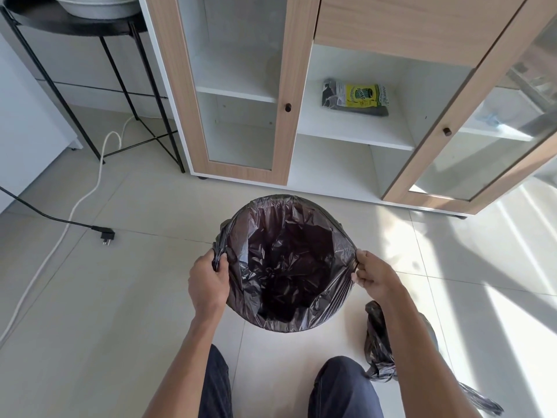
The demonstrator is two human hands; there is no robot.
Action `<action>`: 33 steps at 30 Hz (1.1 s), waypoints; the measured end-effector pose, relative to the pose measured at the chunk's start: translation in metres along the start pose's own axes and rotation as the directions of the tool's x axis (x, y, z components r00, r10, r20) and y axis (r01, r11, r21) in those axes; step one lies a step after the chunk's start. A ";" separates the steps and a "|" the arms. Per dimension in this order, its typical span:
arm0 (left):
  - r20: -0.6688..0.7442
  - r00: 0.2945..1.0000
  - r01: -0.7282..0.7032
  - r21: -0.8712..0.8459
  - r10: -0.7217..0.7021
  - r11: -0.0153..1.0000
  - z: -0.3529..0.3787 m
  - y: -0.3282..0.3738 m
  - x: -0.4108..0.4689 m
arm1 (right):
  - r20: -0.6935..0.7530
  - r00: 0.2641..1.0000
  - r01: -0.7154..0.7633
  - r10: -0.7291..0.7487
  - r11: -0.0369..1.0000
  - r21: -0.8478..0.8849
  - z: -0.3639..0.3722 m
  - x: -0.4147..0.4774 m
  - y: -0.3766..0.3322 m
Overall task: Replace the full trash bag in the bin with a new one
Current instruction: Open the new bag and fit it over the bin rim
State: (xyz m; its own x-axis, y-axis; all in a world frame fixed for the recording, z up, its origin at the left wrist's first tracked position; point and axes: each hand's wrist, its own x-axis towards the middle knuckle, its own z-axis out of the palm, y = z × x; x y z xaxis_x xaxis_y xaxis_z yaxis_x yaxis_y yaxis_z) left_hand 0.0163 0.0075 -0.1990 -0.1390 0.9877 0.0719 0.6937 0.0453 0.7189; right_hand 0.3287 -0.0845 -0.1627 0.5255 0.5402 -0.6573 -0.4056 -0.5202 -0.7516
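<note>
Plastic, thin, black and finely crinkled, forms the new trash bag (286,267), which sits on the pale tiled floor (120,297) in the head view. Its mouth is stretched into a wide round opening and folded outward over a bin that is itself hidden under the film. The glossy lining sags in soft creases toward a dark bottom.

The left hand (208,282) grips a bunched fold of the bag's left edge, fingers curled round it with the thumb on top. The right hand (373,274) pinches the taut right edge between thumb and fingertips.

Just beside the person's right knee, a full trash bag (379,351) of the same wrinkled black plastic lies on the tiles with its neck twisted.

Beyond the bin stands a white cabinet (346,128) with wood-grain, glass-panelled doors, the right one swung open. A flat pack of bags (355,96) with a yellow label lies on its shelf. To the left stands a black metal side table (75,22) on thin legs, holding a pale round basin (99,6). A white cable (75,206) and a black cord ending in a plug (105,235) trail across the floor.
</note>
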 end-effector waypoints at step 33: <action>0.215 0.974 -0.007 0.310 -0.063 0.951 0.001 0.031 0.009 | 0.477 0.877 0.345 -0.054 -0.620 -0.705 0.078 0.022 0.052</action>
State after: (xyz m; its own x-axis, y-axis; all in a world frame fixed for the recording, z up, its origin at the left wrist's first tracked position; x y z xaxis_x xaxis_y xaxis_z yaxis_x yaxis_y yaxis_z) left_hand 0.0376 0.0180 -0.1765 -0.0266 0.9919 -0.1240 0.8797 0.0822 0.4683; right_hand 0.2605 -0.0479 -0.2207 0.1262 0.8174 -0.5620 0.9598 0.0427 0.2776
